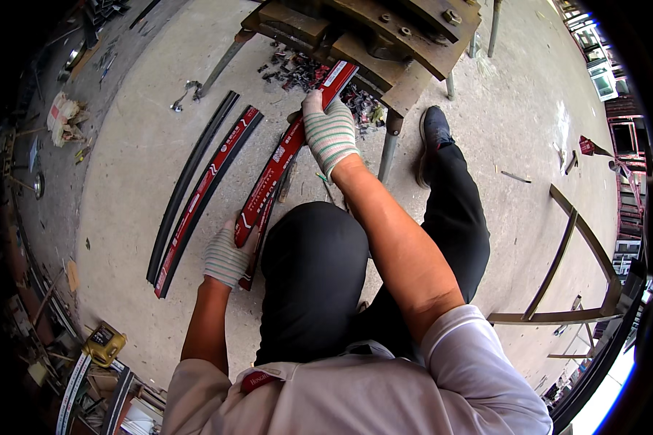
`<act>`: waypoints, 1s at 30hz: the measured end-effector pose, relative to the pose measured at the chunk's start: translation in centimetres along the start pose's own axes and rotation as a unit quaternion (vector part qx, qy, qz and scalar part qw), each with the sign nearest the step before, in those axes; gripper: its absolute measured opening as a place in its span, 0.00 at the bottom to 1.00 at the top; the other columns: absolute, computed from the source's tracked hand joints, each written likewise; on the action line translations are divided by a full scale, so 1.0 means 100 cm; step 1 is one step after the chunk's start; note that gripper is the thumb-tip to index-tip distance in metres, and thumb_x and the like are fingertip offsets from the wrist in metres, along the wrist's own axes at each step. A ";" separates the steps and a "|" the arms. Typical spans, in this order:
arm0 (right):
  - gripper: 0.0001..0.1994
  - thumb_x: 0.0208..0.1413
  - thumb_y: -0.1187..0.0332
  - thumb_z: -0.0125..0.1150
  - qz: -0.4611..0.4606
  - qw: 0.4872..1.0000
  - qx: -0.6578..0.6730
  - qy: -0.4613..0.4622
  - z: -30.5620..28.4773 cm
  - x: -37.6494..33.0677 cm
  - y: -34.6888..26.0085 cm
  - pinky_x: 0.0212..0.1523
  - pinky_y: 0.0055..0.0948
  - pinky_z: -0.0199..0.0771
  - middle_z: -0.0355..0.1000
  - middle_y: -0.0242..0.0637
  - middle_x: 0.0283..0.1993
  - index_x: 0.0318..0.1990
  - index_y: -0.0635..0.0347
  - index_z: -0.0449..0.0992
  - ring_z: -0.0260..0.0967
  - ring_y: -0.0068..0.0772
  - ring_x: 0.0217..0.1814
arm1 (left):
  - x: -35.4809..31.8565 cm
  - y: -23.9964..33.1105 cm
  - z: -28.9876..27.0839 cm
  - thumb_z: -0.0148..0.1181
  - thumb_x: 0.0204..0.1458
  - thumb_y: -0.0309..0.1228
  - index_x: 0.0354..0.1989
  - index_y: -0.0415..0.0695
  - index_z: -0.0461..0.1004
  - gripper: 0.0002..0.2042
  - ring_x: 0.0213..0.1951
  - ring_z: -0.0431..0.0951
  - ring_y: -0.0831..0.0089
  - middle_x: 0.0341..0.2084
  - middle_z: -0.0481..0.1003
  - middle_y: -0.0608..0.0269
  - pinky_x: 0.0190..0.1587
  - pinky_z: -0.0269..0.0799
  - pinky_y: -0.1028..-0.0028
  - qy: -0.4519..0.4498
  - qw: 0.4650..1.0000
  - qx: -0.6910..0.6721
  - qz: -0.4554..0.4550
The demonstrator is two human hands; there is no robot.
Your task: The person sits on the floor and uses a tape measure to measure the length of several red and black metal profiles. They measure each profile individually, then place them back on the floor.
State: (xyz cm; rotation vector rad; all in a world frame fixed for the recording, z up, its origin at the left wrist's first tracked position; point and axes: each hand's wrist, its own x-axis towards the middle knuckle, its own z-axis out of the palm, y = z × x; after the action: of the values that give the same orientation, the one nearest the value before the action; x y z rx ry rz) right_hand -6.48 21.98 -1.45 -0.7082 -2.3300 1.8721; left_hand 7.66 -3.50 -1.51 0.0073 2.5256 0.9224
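A long metal profile strip (273, 176), covered in red printed film, runs slantwise in front of me. My right hand (329, 134), in a striped knit glove, is closed around its upper part. Gripping its near end is my left hand (227, 255), gloved alike, with its fingers partly hidden. The strip's far end reaches the edge of a heavy brown steel machine (406, 80); I cannot tell whether it sits inside. Another red strip lies partly hidden beneath the held one. Left of it, a red-filmed profile (209, 190) and a black profile (189, 181) lie side by side on the floor.
Dark and red scraps (294, 71) litter the floor under the machine, whose legs stand ahead. A dark metal frame (604, 254) lies at right. At lower left sits a yellow boxy tool (104, 344) among clutter. My black-clad knee (312, 268) is close beside the strip.
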 end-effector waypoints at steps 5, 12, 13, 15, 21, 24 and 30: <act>0.21 0.68 0.56 0.50 0.012 0.997 0.077 -0.004 0.002 -0.001 0.005 0.52 0.44 0.73 0.78 0.62 0.44 0.49 0.71 0.75 0.76 0.60 0.47 | 0.006 -0.002 0.006 0.61 0.61 0.37 0.65 0.36 0.66 0.27 0.54 0.80 0.50 0.52 0.77 0.38 0.58 0.74 0.61 0.008 1.000 -0.011 0.000; 0.20 0.65 0.56 0.53 -0.017 1.000 0.001 -0.004 0.000 -0.010 0.002 0.52 0.44 0.74 0.79 0.60 0.41 0.47 0.69 0.76 0.77 0.62 0.46 | 0.023 -0.020 0.019 0.60 0.62 0.35 0.66 0.35 0.65 0.26 0.55 0.79 0.51 0.53 0.77 0.40 0.59 0.73 0.62 0.014 0.996 -0.085 0.002; 0.20 0.65 0.56 0.55 -0.030 0.999 -0.013 0.002 0.002 -0.009 0.005 0.49 0.42 0.75 0.79 0.56 0.39 0.46 0.69 0.76 0.77 0.55 0.43 | 0.026 -0.024 0.020 0.60 0.62 0.35 0.66 0.35 0.65 0.26 0.55 0.79 0.51 0.53 0.77 0.40 0.59 0.73 0.62 0.020 0.997 -0.075 0.010; 0.19 0.65 0.56 0.58 -0.055 0.998 -0.041 0.016 0.004 -0.007 0.011 0.44 0.39 0.76 0.80 0.49 0.35 0.44 0.68 0.77 0.77 0.43 0.36 | 0.033 -0.025 0.021 0.60 0.62 0.34 0.66 0.35 0.65 0.26 0.55 0.79 0.52 0.53 0.77 0.40 0.59 0.73 0.62 0.030 0.998 -0.055 0.025; 0.19 0.65 0.56 0.57 -0.055 0.996 -0.062 0.018 0.004 -0.008 0.015 0.45 0.40 0.75 0.80 0.52 0.35 0.45 0.67 0.77 0.77 0.48 0.37 | 0.038 -0.015 0.020 0.61 0.62 0.34 0.66 0.35 0.64 0.27 0.55 0.78 0.53 0.54 0.76 0.39 0.59 0.73 0.63 0.014 0.999 -0.029 -0.003; 0.19 0.65 0.56 0.57 -0.051 0.997 -0.051 0.015 0.004 -0.009 0.013 0.45 0.41 0.75 0.80 0.52 0.35 0.45 0.67 0.77 0.78 0.48 0.37 | 0.043 -0.025 0.028 0.60 0.62 0.34 0.67 0.35 0.64 0.27 0.56 0.78 0.52 0.54 0.76 0.40 0.60 0.72 0.62 0.020 0.999 -0.034 0.018; 0.21 0.64 0.55 0.55 -0.042 0.997 -0.068 -0.015 0.003 -0.010 0.011 0.50 0.49 0.75 0.78 0.63 0.40 0.46 0.69 0.75 0.76 0.65 0.46 | 0.052 -0.042 0.042 0.60 0.62 0.37 0.67 0.35 0.63 0.28 0.57 0.76 0.50 0.56 0.74 0.40 0.62 0.71 0.62 0.016 0.999 -0.030 0.010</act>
State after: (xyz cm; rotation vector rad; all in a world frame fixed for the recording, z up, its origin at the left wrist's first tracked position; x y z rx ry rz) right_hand -5.34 21.43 -2.31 -0.5884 -2.4829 1.7153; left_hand 5.34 -3.40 -9.10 0.0000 2.5295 1.0139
